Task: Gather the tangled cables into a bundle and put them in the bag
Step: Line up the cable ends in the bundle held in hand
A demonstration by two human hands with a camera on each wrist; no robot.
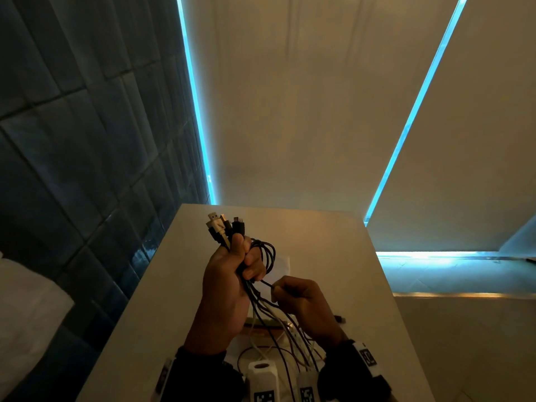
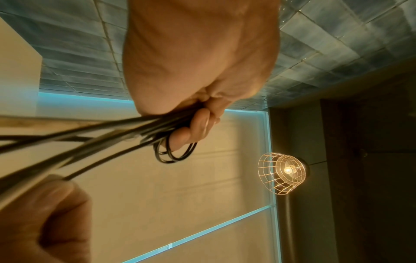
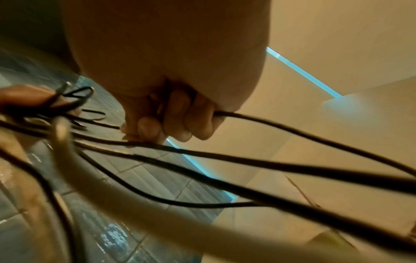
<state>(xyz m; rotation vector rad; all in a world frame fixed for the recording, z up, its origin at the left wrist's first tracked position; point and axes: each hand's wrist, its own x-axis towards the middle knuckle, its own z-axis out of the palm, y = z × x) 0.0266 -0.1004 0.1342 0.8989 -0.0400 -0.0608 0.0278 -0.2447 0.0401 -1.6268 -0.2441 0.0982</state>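
Note:
My left hand (image 1: 232,274) grips a bundle of black and white cables (image 1: 262,303) upright above the white table (image 1: 333,256). Their USB plugs (image 1: 223,226) stick out above the fist, and black loops (image 1: 268,253) bulge out to its right. In the left wrist view the fingers (image 2: 198,124) curl round the black strands (image 2: 173,153). Just below and right, my right hand (image 1: 301,303) holds one black cable (image 3: 292,128) that runs over from the bundle. The loose tails hang down to the table between my wrists. No bag can be made out.
Flat whitish sheets (image 1: 280,265) lie on the table under the hands. A dark blue tiled wall (image 1: 87,140) stands at the left, pale blinds (image 1: 319,111) with blue light strips behind. A caged lamp (image 2: 283,172) glows. White bedding (image 1: 26,309) lies at lower left.

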